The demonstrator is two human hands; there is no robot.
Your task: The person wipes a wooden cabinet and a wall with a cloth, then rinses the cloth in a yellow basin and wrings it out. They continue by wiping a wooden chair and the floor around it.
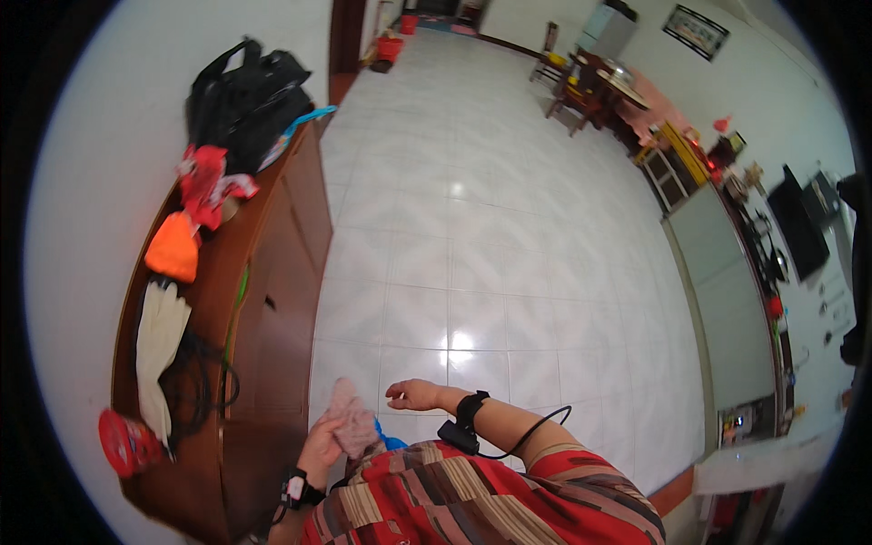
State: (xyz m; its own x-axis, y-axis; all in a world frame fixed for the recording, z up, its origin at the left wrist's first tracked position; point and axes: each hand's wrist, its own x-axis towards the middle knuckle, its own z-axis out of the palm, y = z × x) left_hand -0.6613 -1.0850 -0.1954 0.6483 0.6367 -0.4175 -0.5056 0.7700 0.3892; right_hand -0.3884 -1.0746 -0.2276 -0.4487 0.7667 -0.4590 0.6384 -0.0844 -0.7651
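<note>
My left hand grips a pale pink cloth, which bunches up above the fingers in front of my striped shirt. A bright blue item shows between the cloth and the shirt; what it is cannot be made out. Over the tiled floor, my right hand hangs a short way right of the cloth, with nothing in it and its fingers loosely bent apart. To the left of my left hand stands a brown wooden cabinet.
On the cabinet lie a black bag, a red plastic bag, an orange item, cream gloves, dark cables and a red container. A kitchen counter runs along the right; wooden chairs stand at the far right.
</note>
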